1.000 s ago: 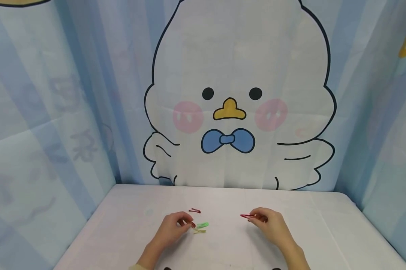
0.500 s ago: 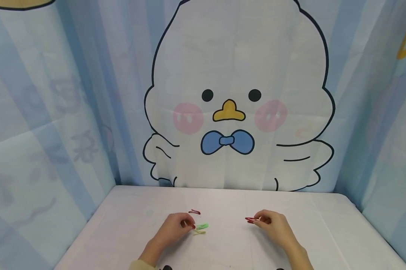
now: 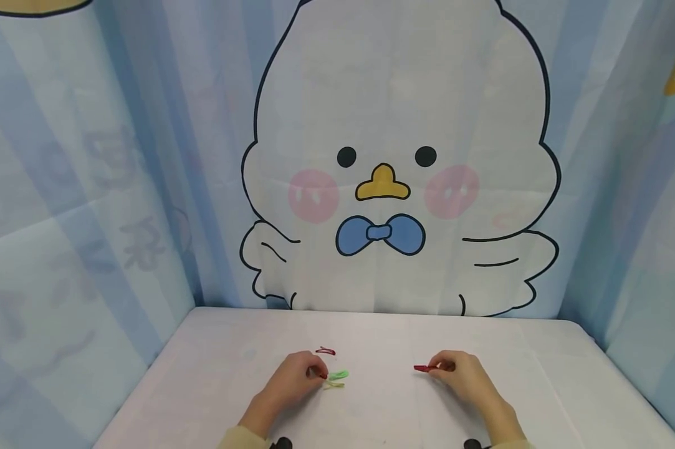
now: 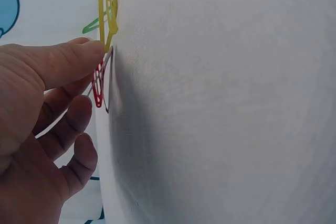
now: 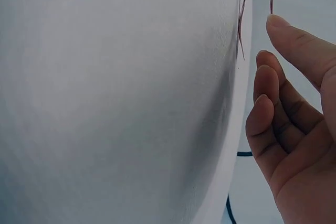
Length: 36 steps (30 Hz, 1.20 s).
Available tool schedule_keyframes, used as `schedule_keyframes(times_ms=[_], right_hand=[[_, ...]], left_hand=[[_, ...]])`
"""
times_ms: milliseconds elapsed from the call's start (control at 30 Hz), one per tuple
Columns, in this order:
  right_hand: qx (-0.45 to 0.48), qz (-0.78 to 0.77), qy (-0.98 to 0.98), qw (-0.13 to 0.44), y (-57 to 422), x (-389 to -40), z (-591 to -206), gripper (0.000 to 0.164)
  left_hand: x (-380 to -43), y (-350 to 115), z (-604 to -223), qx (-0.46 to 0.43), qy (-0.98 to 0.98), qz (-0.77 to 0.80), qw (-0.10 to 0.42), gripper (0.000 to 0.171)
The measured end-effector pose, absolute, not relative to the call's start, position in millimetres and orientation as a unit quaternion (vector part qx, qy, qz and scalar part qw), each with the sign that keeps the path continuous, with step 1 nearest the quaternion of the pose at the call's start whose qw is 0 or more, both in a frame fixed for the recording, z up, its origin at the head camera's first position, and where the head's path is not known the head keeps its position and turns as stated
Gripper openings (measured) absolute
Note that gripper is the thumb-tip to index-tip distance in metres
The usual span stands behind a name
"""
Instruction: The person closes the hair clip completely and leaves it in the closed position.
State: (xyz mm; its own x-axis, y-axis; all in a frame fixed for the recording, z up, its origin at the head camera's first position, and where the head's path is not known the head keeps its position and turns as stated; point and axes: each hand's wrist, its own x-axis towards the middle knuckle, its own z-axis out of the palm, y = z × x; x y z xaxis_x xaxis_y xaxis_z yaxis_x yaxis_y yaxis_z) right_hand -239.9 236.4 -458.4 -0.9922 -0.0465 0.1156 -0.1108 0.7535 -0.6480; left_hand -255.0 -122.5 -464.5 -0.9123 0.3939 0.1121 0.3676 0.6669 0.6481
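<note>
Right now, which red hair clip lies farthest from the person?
The red snap clip beyond the green clip; other red clips are nearer, at the left hand and right hand.

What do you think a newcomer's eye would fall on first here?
Probably the big white cartoon bird with its blue bow tie, beyond the table. Next, perhaps, come the green clip and yellow clip beside the left hand, then the red clip pinched in the right hand.

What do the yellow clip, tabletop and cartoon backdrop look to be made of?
Yellow clip: perhaps painted metal, smooth, from its thin, evenly coloured strips; plastic isn't ruled out. Tabletop: seemingly matte cloth, from its fine grain. Backdrop: likely matte printed fabric, given its creases.
</note>
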Motion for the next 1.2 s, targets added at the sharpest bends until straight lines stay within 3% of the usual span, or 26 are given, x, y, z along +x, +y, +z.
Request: schedule_keyframes(times_ms=[400,600,967,1200], right_hand=[[0.042,0.329,-0.943,-0.016,241.6,-244.5,-461.4,0.013],[0.053,0.326,-0.944,-0.017,241.6,-243.8,-460.4,0.015],[0.051,0.325,-0.944,-0.009,245.1,-241.7,-457.9,0.014],[0.033,0.317,-0.948,-0.003,245.9,-238.7,-454.0,0.011]], left_hand=[[-258.1,-119.7,-467.0,0.241,0.919,0.311,0.006,0.015],[-257.2,-118.1,-463.4,0.251,0.924,0.289,0.008,0.015],[-252.4,-120.4,-458.1,0.215,0.922,0.316,0.057,0.016],[-242.2,-126.3,-459.3,0.215,0.910,0.350,0.046,0.013]])
